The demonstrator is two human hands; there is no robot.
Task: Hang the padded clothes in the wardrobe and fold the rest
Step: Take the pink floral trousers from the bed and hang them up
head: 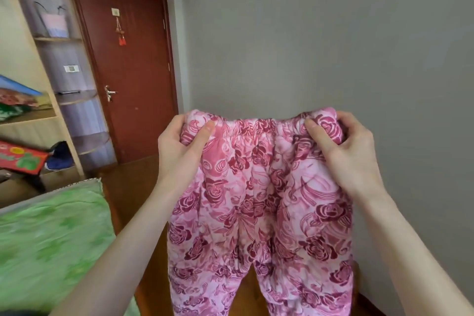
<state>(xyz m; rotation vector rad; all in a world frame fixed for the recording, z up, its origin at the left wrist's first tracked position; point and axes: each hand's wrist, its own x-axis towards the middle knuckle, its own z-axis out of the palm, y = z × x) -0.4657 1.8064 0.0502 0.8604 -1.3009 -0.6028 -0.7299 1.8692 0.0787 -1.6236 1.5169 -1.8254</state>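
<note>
A pair of padded pink trousers with a dark rose print hangs in front of me, waistband up and both legs dropping below the frame. My left hand grips the left end of the elastic waistband. My right hand grips the right end, holding the band stretched level between the two. The trousers hang free in the air over the wooden floor, in front of a plain grey wall.
A bed with a green cover lies at the lower left. Open wooden shelves with folded cloth and boxes stand at the left. A shut red-brown door is behind, with wooden floor before it.
</note>
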